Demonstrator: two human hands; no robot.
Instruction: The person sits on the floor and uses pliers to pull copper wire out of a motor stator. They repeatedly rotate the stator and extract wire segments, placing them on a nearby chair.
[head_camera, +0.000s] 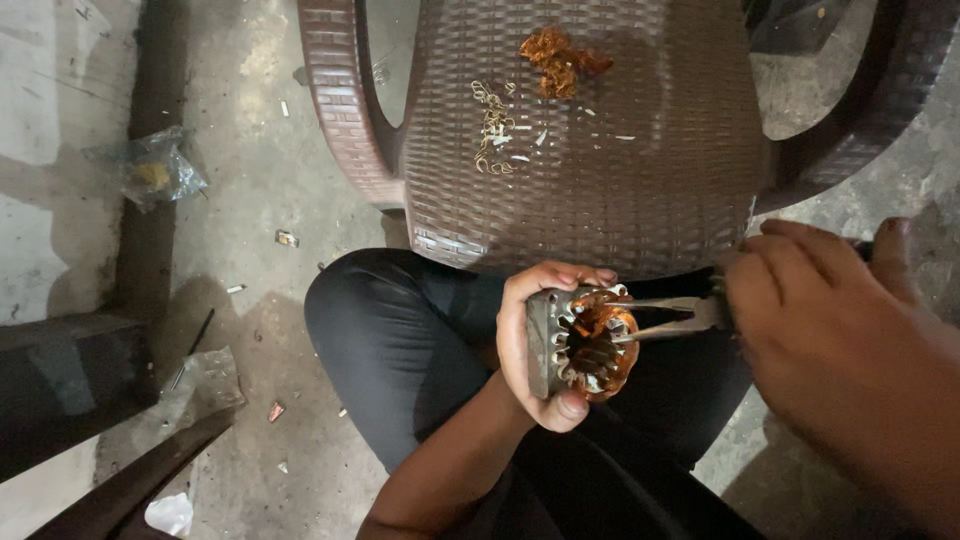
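Observation:
My left hand (532, 345) grips a small motor stator (580, 345), a grey metal ring with copper winding showing in its open end, held over my lap. My right hand (830, 330) is closed around the handles of a pair of pliers (665, 317). The pliers' jaws reach into the stator's copper winding from the right. A clump of pulled copper wire (560, 60) lies on the seat of the brown woven plastic chair (600, 200) just beyond my knees, with a smaller tangle of pale wire (493, 130) and white bits beside it.
My legs in dark trousers (400, 330) fill the lower middle. The concrete floor on the left carries a crumpled plastic bag (155, 170), small scraps, a thin rod (195, 340) and a dark beam (70, 380).

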